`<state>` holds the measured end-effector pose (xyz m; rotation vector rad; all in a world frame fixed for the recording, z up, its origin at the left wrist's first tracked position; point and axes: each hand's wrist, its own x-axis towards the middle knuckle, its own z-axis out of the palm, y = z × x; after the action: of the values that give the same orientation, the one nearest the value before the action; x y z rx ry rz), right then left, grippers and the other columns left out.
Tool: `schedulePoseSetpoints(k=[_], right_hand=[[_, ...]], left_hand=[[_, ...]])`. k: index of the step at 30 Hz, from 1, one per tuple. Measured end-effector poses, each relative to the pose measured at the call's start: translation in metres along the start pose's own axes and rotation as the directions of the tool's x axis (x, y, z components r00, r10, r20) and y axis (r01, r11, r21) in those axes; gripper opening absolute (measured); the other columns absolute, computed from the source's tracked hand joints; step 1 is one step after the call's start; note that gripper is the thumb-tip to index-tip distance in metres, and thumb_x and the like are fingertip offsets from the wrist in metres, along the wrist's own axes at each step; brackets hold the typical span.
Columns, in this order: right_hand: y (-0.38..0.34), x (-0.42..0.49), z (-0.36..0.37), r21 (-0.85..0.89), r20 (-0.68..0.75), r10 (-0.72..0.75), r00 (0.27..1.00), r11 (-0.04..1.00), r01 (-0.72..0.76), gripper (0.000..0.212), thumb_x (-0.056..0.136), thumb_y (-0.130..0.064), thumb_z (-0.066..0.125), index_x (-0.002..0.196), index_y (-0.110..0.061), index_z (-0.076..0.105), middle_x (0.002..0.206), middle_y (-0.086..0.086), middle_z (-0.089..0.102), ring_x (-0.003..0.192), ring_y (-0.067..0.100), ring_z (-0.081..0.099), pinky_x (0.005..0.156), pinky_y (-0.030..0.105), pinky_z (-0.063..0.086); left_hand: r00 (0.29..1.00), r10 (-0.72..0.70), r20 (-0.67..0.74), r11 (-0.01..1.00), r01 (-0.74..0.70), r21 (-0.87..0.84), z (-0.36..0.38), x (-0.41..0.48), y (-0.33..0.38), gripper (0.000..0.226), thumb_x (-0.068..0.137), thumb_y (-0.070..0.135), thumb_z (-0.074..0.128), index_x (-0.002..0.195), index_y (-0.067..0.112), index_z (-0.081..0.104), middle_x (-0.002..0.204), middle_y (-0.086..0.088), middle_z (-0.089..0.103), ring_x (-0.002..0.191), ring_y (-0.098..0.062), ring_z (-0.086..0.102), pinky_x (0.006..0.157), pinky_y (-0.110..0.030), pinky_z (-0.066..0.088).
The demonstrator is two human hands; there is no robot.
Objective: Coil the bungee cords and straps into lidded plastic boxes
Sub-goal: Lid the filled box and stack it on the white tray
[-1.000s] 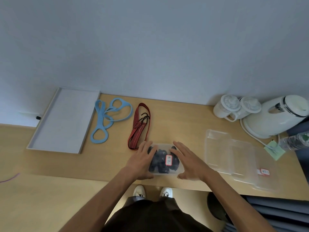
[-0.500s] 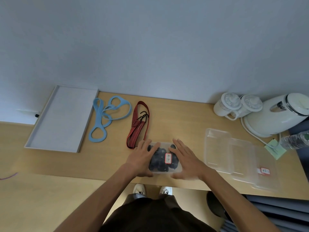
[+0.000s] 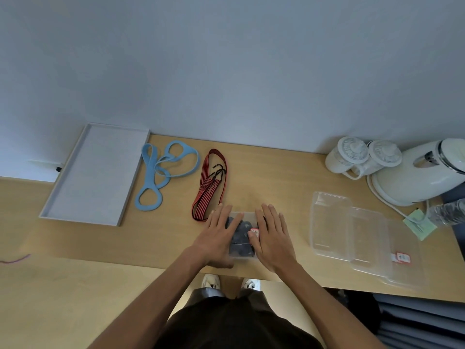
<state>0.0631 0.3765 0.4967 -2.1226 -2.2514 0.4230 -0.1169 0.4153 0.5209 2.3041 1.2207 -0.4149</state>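
Left hand (image 3: pixel 218 235): flat on the left side of the small box (image 3: pixel 240 251), fingers straight, gripping nothing.
Right hand (image 3: pixel 273 239): flat on the right side of the box, fingers straight too.
Small box: near the front edge of the table (image 3: pixel 276 177), under both hands.
Dark cord (image 3: pixel 238 235): curled up inside the box.
Red cord (image 3: pixel 210 187): on the table, just beside the left fingertips.
Blue strap (image 3: pixel 156 177): loose, farther left.
Empty boxes (image 3: pixel 329 222): on the right.
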Motion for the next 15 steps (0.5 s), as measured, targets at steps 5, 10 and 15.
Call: schedulePoseSetpoints(k=[5,10,15], right_hand=[[0.0,0.001,-0.001,0.011,0.0,-0.015,1.0,1.0,0.015,0.062,0.099,-0.046,0.013,0.14,-0.007,0.038,0.146,0.014,0.041,0.138,0.031,0.035,0.114,0.046,0.024],[0.003,0.001,0.003,0.026,-0.02,-0.032,0.999,0.999,0.032,0.058,0.097,-0.045,0.028,0.138,-0.006,0.04,0.143,0.014,0.044,0.137,0.03,0.036,0.116,0.044,0.024],[0.006,0.003,0.006,0.015,-0.03,-0.055,0.998,0.998,0.056,0.061,0.097,-0.046,0.025,0.141,-0.005,0.035,0.148,0.015,0.038,0.141,0.029,0.029,0.116,0.044,0.022]], left_hand=[[0.999,-0.033,-0.032,0.987,0.028,-0.157,0.002,0.0,0.005,0.104,0.078,0.053,0.052,0.149,0.022,-0.017,0.155,-0.007,-0.03,0.14,-0.026,-0.033,0.119,-0.047,-0.008],[0.937,-0.164,-0.308,0.981,0.122,-0.152,0.018,0.005,0.015,0.073,0.089,0.054,0.018,0.148,0.011,0.024,0.151,-0.013,0.028,0.143,-0.033,0.02,0.119,-0.044,0.004],[0.869,-0.193,-0.456,0.981,0.158,-0.115,0.033,0.019,0.017,0.058,0.093,0.042,0.032,0.133,0.003,0.044,0.128,-0.016,0.052,0.122,-0.033,0.048,0.115,-0.045,0.019]])
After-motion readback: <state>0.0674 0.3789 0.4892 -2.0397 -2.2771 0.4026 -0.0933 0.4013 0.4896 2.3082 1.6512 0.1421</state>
